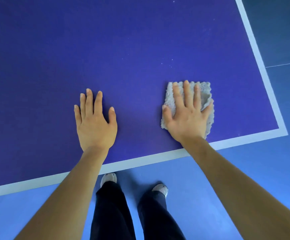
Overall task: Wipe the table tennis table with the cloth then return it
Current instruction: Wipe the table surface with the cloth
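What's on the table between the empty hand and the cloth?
Nothing. In the head view, only bare blue table lies between the left hand and the cloth under the right hand.

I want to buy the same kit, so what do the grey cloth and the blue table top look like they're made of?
The cloth looks like thick microfibre or terry fabric: grey, nubby pile, soft uneven edges. The table top looks like hard board with a matt blue coating: flat, hardly any glare, a crisp white border line painted on. Its core cannot be told.
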